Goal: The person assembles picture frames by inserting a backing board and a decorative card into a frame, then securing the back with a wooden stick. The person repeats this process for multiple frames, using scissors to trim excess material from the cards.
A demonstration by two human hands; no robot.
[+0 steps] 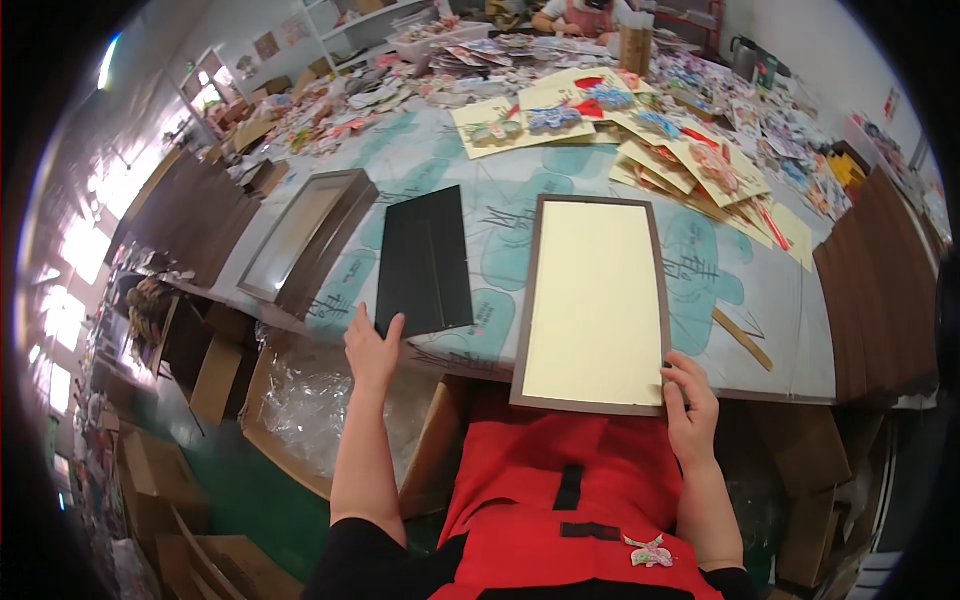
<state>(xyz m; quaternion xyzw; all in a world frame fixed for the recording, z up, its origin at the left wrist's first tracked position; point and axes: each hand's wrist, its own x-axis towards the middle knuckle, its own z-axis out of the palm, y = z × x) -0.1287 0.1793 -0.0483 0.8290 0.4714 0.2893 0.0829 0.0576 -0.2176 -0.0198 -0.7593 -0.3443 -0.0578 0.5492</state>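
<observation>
My left hand (pixel 372 348) pinches the near left corner of a thin black panel (pixel 424 265), which lies tilted on the table at its front edge. My right hand (pixel 689 405) grips the near right corner of a brown rectangular frame (pixel 588 405), thumb and fingers on its edge. Inside the frame is a plain cream sheet (pixel 598 300). The frame's near end reaches past the table edge, over my red apron (pixel 560 460). Left of the black panel stands another brown frame (pixel 318 232), deep-sided with a glassy face.
Cream cards with coloured ornaments (pixel 555 120) lie beyond the frame. Brown stacks stand at right (pixel 880 290) and left (pixel 190 215). A flat strip (pixel 743 340) lies right. Below is a carton (pixel 440 440) with clear plastic. A co-worker (pixel 585 18) sits at the far side.
</observation>
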